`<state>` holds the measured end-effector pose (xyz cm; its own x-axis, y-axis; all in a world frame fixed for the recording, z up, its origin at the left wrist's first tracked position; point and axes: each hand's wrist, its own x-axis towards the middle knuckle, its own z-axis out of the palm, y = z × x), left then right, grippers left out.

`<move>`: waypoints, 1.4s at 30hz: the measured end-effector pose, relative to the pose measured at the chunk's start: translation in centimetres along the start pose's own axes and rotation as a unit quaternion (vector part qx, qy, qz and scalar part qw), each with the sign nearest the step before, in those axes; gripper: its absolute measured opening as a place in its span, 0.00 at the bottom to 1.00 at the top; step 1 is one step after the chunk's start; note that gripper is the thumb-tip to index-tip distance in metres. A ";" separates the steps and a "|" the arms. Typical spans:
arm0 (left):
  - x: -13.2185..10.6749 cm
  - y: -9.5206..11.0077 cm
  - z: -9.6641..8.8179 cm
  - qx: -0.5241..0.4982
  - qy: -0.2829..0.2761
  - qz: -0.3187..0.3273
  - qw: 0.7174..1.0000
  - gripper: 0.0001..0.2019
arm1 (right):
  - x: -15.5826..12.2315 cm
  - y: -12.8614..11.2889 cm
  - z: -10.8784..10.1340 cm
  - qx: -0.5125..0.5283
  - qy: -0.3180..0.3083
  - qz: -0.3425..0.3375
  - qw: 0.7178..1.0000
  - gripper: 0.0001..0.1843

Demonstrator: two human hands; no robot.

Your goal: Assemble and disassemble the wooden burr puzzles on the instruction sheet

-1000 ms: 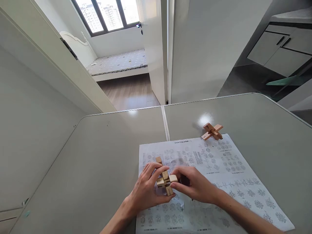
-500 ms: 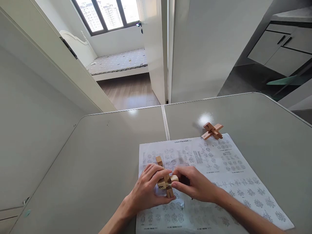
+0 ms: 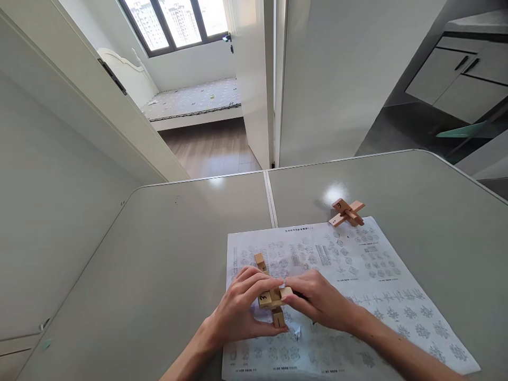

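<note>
A small wooden interlocking puzzle (image 3: 272, 298) of crossed light-wood bars, one marked with a dark numeral, is held over a printed instruction sheet (image 3: 357, 275). My left hand (image 3: 238, 309) wraps its fingers round the puzzle's left side, thumb under it. Pinching the bar end that sticks out to the right is my right hand (image 3: 317, 301). A second wooden cross-shaped puzzle (image 3: 346, 212) lies at the sheet's far right corner, untouched.
The sheet lies on a grey table (image 3: 159, 264) made of two halves joined by a seam (image 3: 270, 198). A white wall panel stands along the left. Beyond the far edge are a door frame, wooden floor and a bed; cabinets stand at the upper right.
Both hands have turned the puzzle slightly; the numbered bar now faces up more and the lower bar sticks out further below. The other puzzle has not moved.
</note>
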<state>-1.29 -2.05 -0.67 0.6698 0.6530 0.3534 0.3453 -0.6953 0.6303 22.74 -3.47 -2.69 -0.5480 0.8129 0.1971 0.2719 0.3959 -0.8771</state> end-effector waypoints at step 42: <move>-0.3 0.4 -0.5 -0.035 -0.028 -0.106 0.993 0.16 | 0.0 0.2 -0.4 0.053 -0.023 0.059 0.997 0.23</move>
<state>-1.75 -2.36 -0.20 0.6241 0.7627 0.1696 0.4369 -0.5206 0.7336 23.13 -3.21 -2.70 -0.5539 0.8295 0.0718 0.2528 0.2497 -0.9347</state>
